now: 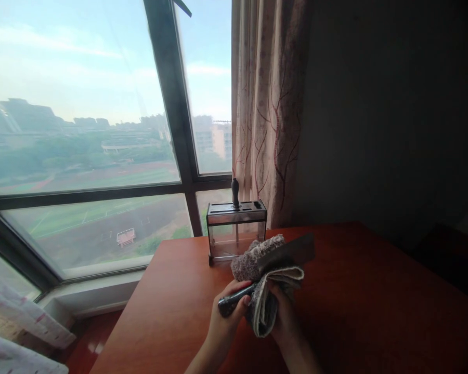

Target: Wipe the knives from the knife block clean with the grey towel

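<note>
My left hand (223, 321) is closed around the dark handle of a kitchen cleaver (290, 254), whose broad blade points up and to the right. In my right hand (285, 310) is a folded grey cloth (265, 304) with pale edges, held against the near side of the blade; the fingers are partly hidden by it. Behind the blade shows a fluffy grey-brown towel-like bundle (246, 266). I cannot tell whether it is part of the same cloth. Just beyond stands a clear knife holder (237, 212) with a dark slotted top.
One dark-handled tool (235, 192) stands upright in the holder. Everything is over a reddish-brown wooden table (171, 301). Beyond the table's left edge are a window sill (101, 296) and large panes. A patterned curtain (267, 114) hangs behind the holder, and a dark wall is to the right.
</note>
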A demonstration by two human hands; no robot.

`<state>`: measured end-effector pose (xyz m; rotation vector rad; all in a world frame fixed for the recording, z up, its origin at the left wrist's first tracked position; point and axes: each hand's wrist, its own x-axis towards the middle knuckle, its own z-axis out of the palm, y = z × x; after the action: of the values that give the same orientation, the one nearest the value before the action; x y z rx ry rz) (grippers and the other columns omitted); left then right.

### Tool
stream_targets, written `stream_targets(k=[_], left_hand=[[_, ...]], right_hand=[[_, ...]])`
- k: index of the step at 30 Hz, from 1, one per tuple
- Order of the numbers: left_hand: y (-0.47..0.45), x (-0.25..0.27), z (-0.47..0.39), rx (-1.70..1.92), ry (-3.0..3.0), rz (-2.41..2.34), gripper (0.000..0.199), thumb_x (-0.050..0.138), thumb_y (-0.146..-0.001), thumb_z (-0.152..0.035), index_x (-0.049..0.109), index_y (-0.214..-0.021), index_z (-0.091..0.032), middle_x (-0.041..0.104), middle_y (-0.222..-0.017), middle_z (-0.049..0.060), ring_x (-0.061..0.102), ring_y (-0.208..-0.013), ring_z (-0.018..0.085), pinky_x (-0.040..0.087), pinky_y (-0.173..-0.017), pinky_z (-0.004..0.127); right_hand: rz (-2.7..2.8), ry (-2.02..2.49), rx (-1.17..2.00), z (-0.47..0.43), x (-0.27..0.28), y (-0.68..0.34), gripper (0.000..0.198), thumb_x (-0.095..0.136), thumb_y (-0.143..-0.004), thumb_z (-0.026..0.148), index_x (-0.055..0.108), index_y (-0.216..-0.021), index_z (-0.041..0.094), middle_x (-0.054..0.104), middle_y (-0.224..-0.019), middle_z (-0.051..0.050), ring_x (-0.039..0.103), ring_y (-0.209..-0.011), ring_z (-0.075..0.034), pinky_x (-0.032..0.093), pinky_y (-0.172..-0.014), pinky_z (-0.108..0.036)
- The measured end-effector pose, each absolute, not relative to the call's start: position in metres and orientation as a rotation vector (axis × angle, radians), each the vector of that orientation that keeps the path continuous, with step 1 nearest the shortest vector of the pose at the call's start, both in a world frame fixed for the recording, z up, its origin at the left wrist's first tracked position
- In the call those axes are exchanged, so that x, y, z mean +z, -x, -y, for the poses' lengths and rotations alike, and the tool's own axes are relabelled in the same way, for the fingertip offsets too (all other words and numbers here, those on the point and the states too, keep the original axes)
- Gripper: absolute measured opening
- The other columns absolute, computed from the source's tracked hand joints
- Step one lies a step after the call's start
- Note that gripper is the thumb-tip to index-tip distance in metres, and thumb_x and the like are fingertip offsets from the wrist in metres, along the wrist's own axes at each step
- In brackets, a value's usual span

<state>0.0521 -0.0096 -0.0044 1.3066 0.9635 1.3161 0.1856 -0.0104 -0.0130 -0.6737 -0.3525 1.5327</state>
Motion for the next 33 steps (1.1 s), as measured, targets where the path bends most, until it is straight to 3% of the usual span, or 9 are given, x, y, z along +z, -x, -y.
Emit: stream_targets(k=[6,11,17,23,28,33], left_hand=[[-0.039,-0.011,0.006,1.288,-1.248,-0.993,0.046,0.075,-0.064,-0.048,0.075,-0.096,-0.015,0.073,-0.094,0.013,0.065,-0.082,0.026,0.052,-0.069,0.032],[-0.031,-0.010,0.002,1.302,-1.133,-1.023,0.049,0.074,-0.066,-0.051,0.073,-0.097,-0.013,0.064,-0.059,0.003,0.050,-0.051,0.012,0.040,-0.048,0.022],[-0.025,-0.002,0.001,1.368,-1.067,-1.004,0.044,0.065,-0.078,-0.047,0.070,-0.105,-0.013,0.061,-0.061,0.002,0.049,-0.055,0.011,0.037,-0.051,0.022],[-0.040,-0.005,0.005,1.212,-1.130,-1.021,0.051,0.072,-0.071,-0.047,0.070,-0.108,-0.012,0.059,-0.057,0.000,0.046,-0.051,0.010,0.034,-0.049,0.022],[-0.060,-0.016,0.007,1.172,-1.146,-0.968,0.058,0.077,-0.065,-0.045,0.069,-0.111,-0.011,0.057,-0.058,0.000,0.041,-0.049,0.009,0.031,-0.047,0.022],[-0.056,-0.015,0.007,1.103,-1.166,-0.937,0.058,0.071,-0.071,-0.049,0.066,-0.114,-0.010,0.062,-0.062,0.003,0.051,-0.051,0.012,0.037,-0.050,0.024]], right_hand=[[0.406,0.740,1.556,0.012,-0.008,-0.188,0.033,0.085,-0.056,0.031,0.070,-0.081,0.018,0.073,-0.083,-0.003,0.068,-0.073,-0.022,0.053,-0.073,-0.037],[0.523,0.811,1.492,0.013,-0.003,-0.184,0.029,0.084,-0.059,0.030,0.070,-0.080,0.017,0.074,-0.084,-0.004,0.068,-0.074,-0.023,0.053,-0.074,-0.036],[0.570,0.810,1.461,0.012,-0.007,-0.179,0.032,0.082,-0.062,0.030,0.069,-0.089,0.018,0.074,-0.089,-0.004,0.068,-0.079,-0.024,0.054,-0.076,-0.038],[0.221,0.644,1.577,0.003,-0.010,-0.192,0.037,0.074,-0.069,0.043,0.069,-0.099,0.021,0.075,-0.093,-0.002,0.069,-0.083,-0.024,0.054,-0.077,-0.039],[0.110,0.642,1.424,-0.006,-0.011,-0.212,0.036,0.071,-0.070,0.042,0.069,-0.099,0.022,0.075,-0.097,-0.001,0.068,-0.089,-0.024,0.052,-0.082,-0.039],[0.089,0.697,1.242,-0.011,-0.015,-0.242,0.040,0.067,-0.072,0.045,0.067,-0.107,0.027,0.074,-0.098,0.002,0.068,-0.092,-0.024,0.050,-0.088,-0.042]])
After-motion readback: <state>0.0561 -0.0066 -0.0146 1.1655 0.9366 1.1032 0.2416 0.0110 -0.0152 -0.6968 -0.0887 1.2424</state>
